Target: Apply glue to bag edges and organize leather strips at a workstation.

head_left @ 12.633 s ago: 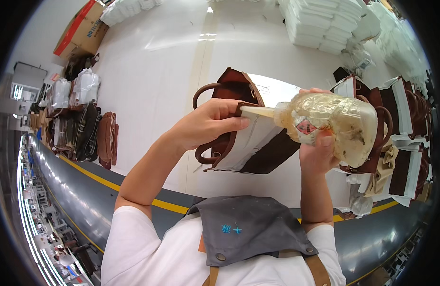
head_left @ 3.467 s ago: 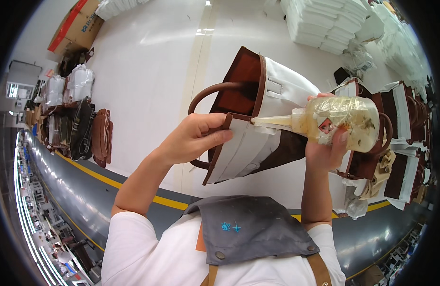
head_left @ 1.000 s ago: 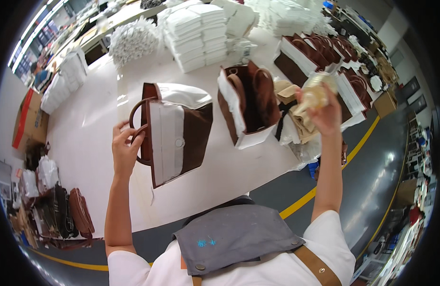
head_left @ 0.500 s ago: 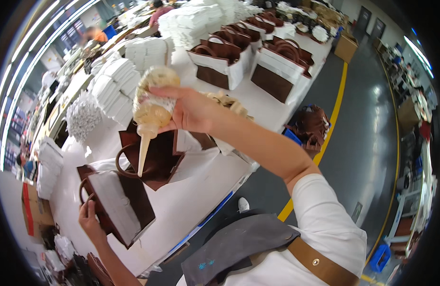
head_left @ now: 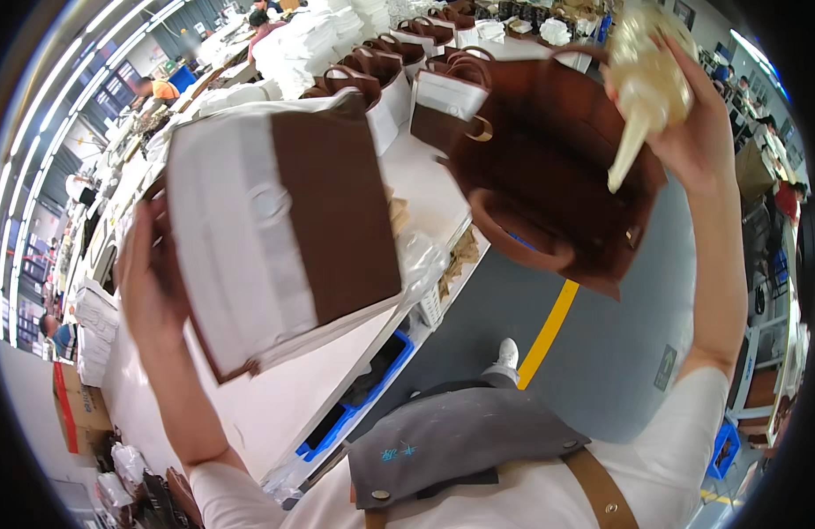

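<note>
My left hand (head_left: 152, 264) grips the edge of a dark brown handbag (head_left: 346, 212) with white wrapping over part of its side, raised tilted above the table. In my right hand (head_left: 694, 132), lifted high on the right, is a clear squeeze bottle (head_left: 654, 75) of yellowish liquid, its long nozzle pointing down. Behind and beside the bottle, a second, reddish-brown handbag (head_left: 549, 132) hangs in the air with its mouth towards me and a handle loop low at its front. Its upper handle runs close to my right fingers; whether they hook it is hidden.
A long white table (head_left: 249, 414) runs away from me, with several wrapped brown bags (head_left: 394, 88) and white stacks (head_left: 293, 53) on it. A blue bin (head_left: 363, 397) sits beneath its edge. A yellow line (head_left: 550, 331) crosses the grey floor. People work far left and right.
Both bags have come up off the table, the wrapped one in my left hand. My right hand has swung far right with the bottle, and the view has shifted.
</note>
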`<move>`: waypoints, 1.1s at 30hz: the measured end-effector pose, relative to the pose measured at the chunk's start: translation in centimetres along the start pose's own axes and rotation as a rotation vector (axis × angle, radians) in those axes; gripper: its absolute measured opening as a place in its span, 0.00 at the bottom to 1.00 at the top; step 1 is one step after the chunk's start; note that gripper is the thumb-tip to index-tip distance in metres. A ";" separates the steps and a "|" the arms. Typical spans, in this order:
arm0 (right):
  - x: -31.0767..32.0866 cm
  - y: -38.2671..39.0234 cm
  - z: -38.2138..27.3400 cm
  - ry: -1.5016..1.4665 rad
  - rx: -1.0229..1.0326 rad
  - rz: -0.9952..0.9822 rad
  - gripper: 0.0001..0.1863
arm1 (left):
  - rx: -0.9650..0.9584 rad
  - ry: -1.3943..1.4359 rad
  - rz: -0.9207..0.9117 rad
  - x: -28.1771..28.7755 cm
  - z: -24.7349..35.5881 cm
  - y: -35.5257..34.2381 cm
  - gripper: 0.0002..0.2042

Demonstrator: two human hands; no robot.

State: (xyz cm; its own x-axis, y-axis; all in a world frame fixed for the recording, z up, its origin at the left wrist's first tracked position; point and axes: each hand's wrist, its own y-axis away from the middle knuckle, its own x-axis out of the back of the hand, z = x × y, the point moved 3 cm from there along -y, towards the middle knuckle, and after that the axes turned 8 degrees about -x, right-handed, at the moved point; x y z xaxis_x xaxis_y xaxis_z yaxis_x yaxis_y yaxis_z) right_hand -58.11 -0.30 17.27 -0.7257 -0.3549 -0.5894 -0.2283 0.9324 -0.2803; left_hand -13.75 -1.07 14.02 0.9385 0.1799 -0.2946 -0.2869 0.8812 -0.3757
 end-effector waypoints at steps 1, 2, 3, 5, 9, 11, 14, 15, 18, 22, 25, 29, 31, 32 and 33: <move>2.1 0.9 -1.1 0.064 -0.029 0.126 0.14 | 0.017 0.025 0.002 -2.1 -1.7 -0.7 0.14; 3.9 1.6 -1.9 0.088 -0.028 0.206 0.14 | 0.053 0.049 -0.018 -3.4 -3.5 -1.5 0.13; 5.7 2.2 -2.5 0.115 -0.027 0.291 0.14 | 0.095 0.075 -0.040 -4.8 -5.7 -2.2 0.13; 9.4 3.0 -4.0 0.192 -0.099 0.392 0.14 | 0.164 0.053 0.028 -8.4 -9.5 -2.6 0.11; 16.4 2.6 -6.8 0.127 -0.131 0.562 0.15 | 0.233 0.014 0.051 -14.5 -16.9 -4.4 0.08; 20.0 2.0 -8.4 0.115 -0.160 0.563 0.15 | 0.244 -0.045 0.130 -15.9 -20.5 -5.3 0.09; 25.3 -0.4 -10.1 0.046 -0.110 0.542 0.15 | 0.285 -0.200 0.190 -18.4 -23.3 -6.2 0.10; 27.2 -1.5 -10.6 0.043 -0.120 0.529 0.15 | 0.280 -0.205 0.205 -18.5 -24.5 -6.6 0.10; 31.4 -5.1 -11.3 -0.061 -0.094 0.399 0.15 | 0.353 -0.367 0.054 -19.5 -27.8 -6.8 0.11; 36.0 -11.5 -12.0 -0.154 -0.060 0.144 0.17 | 0.271 -0.419 -0.070 -21.6 -28.1 -6.7 0.12; 40.2 -16.7 -12.0 -0.274 -0.107 0.063 0.18 | 0.276 -0.450 -0.006 -21.2 -29.0 -6.8 0.16; 43.6 -24.8 -9.4 -0.619 -0.238 -0.083 0.20 | 0.282 -0.372 0.143 -22.9 -27.8 -6.9 0.16; 44.5 -29.0 -6.8 -0.756 -0.344 -0.104 0.20 | 0.318 -0.397 0.212 -22.5 -27.8 -7.1 0.16; 45.1 -30.5 -5.5 -0.760 -0.361 -0.120 0.20 | 0.279 -0.391 0.220 -22.3 -28.0 -7.4 0.16; 45.4 -32.2 -4.0 -0.766 -0.381 -0.139 0.20 | 0.237 -0.388 0.230 -22.4 -28.2 -7.7 0.16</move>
State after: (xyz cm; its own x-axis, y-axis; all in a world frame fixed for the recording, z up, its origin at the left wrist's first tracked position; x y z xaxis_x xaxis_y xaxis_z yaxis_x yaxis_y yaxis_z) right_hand -86.32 -46.18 2.61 -0.0692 -0.2885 -0.9550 -0.5837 0.7880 -0.1958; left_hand -37.95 -24.20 -1.31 0.8713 0.4903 0.0183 -0.4852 0.8666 -0.1164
